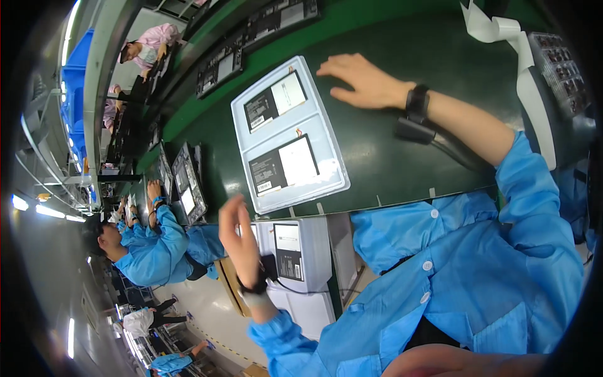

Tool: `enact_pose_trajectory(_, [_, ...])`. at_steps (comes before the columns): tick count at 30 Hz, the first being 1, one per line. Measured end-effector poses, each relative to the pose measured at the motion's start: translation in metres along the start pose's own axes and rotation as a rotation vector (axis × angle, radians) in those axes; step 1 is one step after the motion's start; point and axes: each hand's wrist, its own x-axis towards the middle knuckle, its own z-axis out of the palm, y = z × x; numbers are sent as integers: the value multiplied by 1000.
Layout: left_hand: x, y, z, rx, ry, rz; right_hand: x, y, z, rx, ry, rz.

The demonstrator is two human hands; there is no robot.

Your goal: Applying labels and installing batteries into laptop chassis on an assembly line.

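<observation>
A pale plastic tray [320,129] with two compartments lies on the green workbench. Each compartment holds a flat black-and-white battery pack, the far one [260,111] and the near one [267,171], with a small coloured lead at its top edge. My right hand [361,78] hovers by the tray's right side, fingers spread, holding nothing. My left hand [240,242] is off the tray's near left corner, its fingers extended and nothing visible in them. Beside it, below the bench edge, a stack of similar trays [317,248] carries another battery pack [289,251]. Both wrists wear black bands.
A cable runs from the box [414,131] at my right wristband. White strip material [534,94] and a clear tray of small parts [559,72] lie at the right. Opened device housings [220,66] line the far side. A co-worker in blue [151,248] works at the left.
</observation>
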Motion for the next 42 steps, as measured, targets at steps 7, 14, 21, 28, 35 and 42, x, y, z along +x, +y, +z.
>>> enact_pose_trajectory(7, [95, -107, 48, 87, -134, -55, -6, -43, 23, -153, -103, -116])
enact_pose_trajectory(14, [117, 21, 103, -112, -497, -26, -66, -16, -76, -303, -160, 197])
enact_pose_trajectory(21, [184, 124, 159, 199, -311, 566, -109, -6, -121, -285, -177, 276])
enact_pose_trajectory(28, [222, 137, 248, 207, -458, 602, -84, -2, -139, 117, 77, 367])
enact_pose_trajectory(35, [214, 177, 233, 27, -492, 498, -94, 19, -104, 710, 573, 536])
enact_pose_trajectory(42, [191, 193, 230, -500, -773, 318, -92, -1, -118, 1020, 573, 535])
